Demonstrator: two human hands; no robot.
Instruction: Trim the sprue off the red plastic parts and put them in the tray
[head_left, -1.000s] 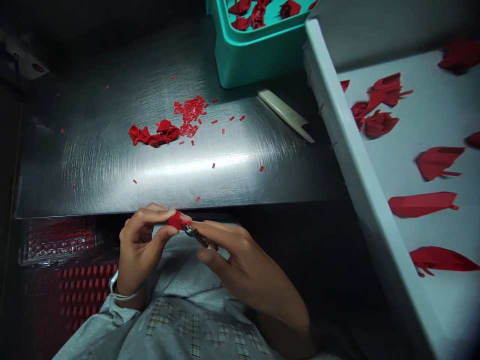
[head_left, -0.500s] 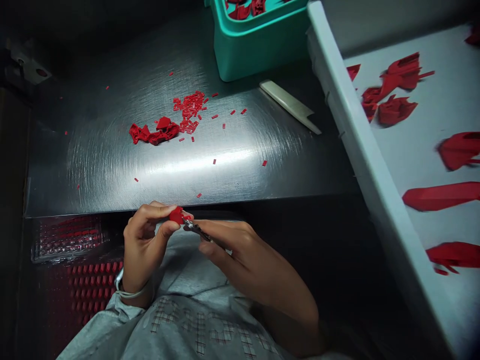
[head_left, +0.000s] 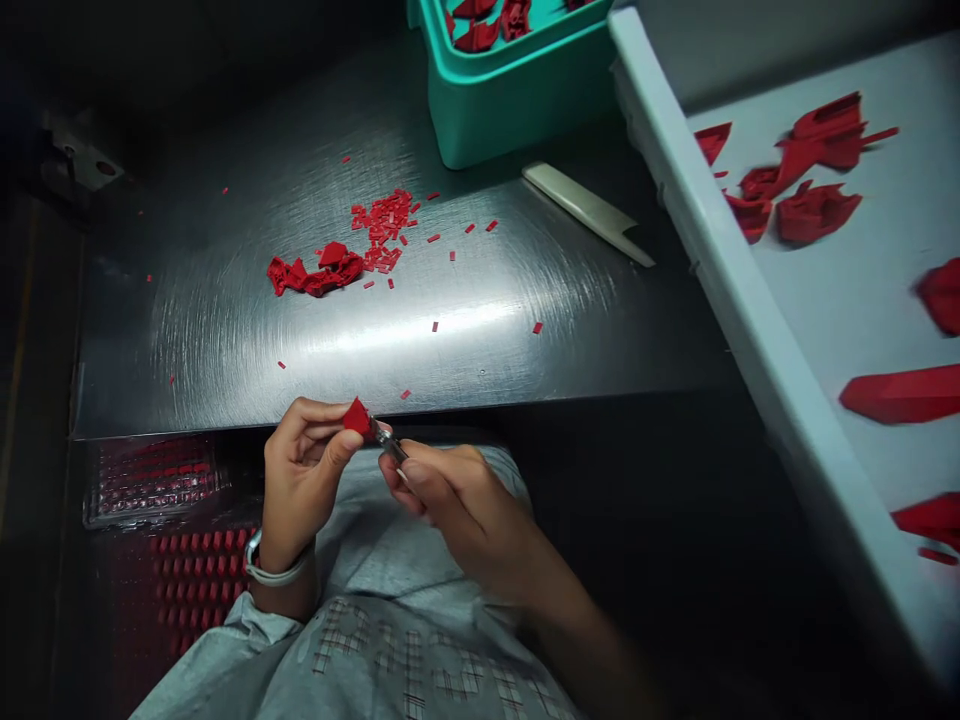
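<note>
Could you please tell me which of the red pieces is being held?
The red piece pinched in the left hand, by the metal tool; no hand touches the others in view.

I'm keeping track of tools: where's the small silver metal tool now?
Left of centre in the head view, the tool is in the right hand, its tip at the small red faceted piece the left hand holds.
</note>
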